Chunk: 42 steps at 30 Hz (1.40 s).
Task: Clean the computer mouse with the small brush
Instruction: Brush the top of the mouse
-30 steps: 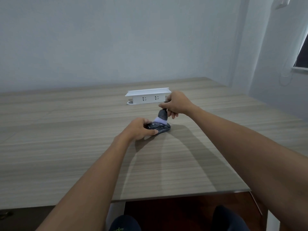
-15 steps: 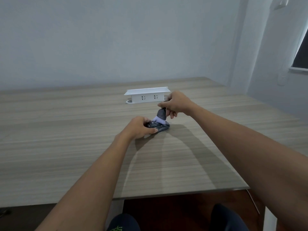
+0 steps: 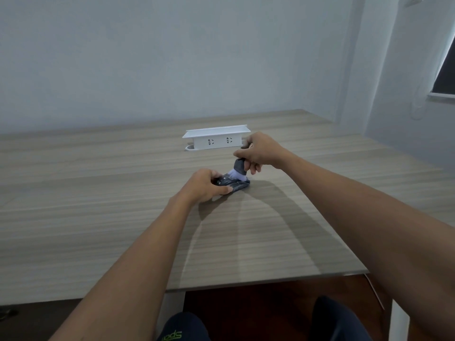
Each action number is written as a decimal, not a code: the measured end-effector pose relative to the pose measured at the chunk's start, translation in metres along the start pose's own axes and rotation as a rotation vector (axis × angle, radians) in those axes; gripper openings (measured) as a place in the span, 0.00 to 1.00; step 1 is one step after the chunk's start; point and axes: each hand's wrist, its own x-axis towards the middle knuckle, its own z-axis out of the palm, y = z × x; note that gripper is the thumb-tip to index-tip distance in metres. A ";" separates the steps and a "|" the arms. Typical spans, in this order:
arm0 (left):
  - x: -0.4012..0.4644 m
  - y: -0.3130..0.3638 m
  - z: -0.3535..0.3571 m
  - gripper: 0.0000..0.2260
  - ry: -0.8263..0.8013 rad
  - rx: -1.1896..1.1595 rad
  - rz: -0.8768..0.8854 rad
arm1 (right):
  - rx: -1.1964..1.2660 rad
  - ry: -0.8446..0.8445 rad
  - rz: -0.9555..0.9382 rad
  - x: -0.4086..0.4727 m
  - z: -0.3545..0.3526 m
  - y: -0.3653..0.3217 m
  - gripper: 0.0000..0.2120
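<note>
A dark computer mouse (image 3: 237, 184) lies on the wooden table (image 3: 98, 217) near its middle. My left hand (image 3: 204, 184) grips the mouse's near end and covers much of it. My right hand (image 3: 258, 151) holds a small brush (image 3: 239, 169) with a dark grey collar and white bristles. The brush points downward and its bristles touch the top of the mouse's far end. The brush handle is hidden inside my right fist.
A white power strip box (image 3: 216, 140) with sockets stands just beyond the mouse, close to my right hand. The table's front edge runs below my forearms, with my knees (image 3: 339, 321) under it. A wall rises behind the table.
The brush and my right hand have shifted slightly over the mouse, toward its far end. My left hand keeps its grip on the mouse.
</note>
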 end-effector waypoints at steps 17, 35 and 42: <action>-0.001 0.003 0.001 0.18 0.030 0.012 -0.002 | 0.056 -0.062 -0.012 -0.003 -0.003 0.003 0.09; -0.005 0.002 0.003 0.19 0.049 0.001 0.003 | -0.052 -0.077 0.021 0.000 -0.010 0.005 0.07; -0.005 0.004 0.002 0.19 0.044 -0.003 -0.002 | -0.067 -0.049 -0.013 -0.002 -0.010 0.007 0.10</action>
